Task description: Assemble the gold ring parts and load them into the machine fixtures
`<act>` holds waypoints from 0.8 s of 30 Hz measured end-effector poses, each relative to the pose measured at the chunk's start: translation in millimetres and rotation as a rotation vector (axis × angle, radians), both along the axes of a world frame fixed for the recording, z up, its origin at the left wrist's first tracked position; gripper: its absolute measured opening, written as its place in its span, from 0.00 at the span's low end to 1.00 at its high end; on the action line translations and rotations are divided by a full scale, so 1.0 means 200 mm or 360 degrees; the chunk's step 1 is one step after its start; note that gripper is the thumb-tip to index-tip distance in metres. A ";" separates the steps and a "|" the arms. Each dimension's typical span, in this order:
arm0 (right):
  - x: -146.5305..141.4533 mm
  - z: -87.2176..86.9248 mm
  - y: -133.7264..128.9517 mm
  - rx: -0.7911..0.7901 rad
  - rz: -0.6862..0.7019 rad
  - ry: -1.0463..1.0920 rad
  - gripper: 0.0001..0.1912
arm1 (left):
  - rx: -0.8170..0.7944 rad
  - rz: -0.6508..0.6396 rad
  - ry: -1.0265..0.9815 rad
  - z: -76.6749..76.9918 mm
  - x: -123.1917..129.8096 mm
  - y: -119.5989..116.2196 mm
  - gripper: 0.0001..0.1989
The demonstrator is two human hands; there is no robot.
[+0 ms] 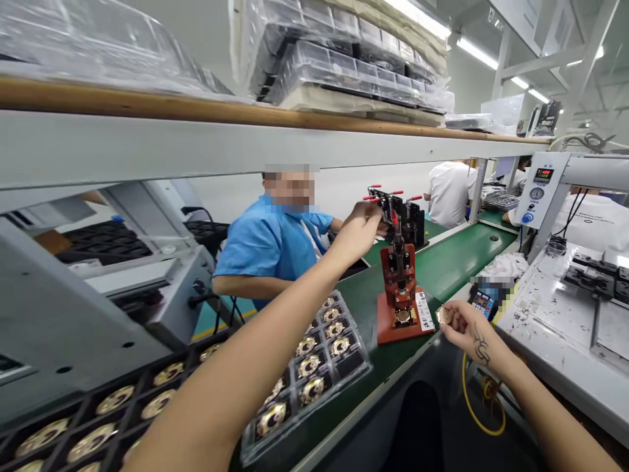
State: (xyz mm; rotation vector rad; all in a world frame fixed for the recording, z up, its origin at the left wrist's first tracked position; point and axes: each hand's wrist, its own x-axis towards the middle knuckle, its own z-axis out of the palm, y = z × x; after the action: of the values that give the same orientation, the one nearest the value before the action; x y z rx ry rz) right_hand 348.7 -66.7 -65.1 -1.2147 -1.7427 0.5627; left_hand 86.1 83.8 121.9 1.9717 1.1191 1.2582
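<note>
My left hand (362,228) is stretched out across the bench beside the upright lever of a red toggle press (399,269). Its fingers are bent and partly hidden, so I cannot tell whether they grip the lever. In the press's base sits a gold watch case (403,318). To the right of that base, my right hand (464,326) pinches another gold round watch case (444,316) between thumb and fingers. Left of the press lies a clear compartment tray (361,367) of gold watch cases, partly covered by my left forearm.
A black tray (93,400) of gold cases lies lower left. Several black clamps with red handles (415,219) stand behind the press. A co-worker in blue (268,239) sits opposite. An overhead shelf (196,141) crosses above; a white machine (535,196) stands right.
</note>
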 end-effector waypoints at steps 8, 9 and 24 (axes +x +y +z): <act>-0.16 -0.14 0.27 0.0031 0.0134 -0.0164 0.09 | -0.0605 -0.0328 0.0656 -0.78 -0.08 -0.23 0.05; -0.17 -0.14 0.31 0.0027 0.0150 -0.0181 0.08 | -0.0587 -0.0327 0.0660 -0.85 -0.03 -0.24 0.04; -0.21 -0.24 0.48 -0.0118 0.0249 -0.0213 0.07 | -0.0542 -0.0218 0.0473 -0.92 -0.10 -0.25 0.10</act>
State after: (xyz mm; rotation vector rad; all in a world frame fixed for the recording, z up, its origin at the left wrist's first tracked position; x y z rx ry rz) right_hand 306.8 29.0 -113.2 -1.1975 -1.9571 0.6558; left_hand 65.4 33.5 -61.8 1.9694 1.2209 0.6656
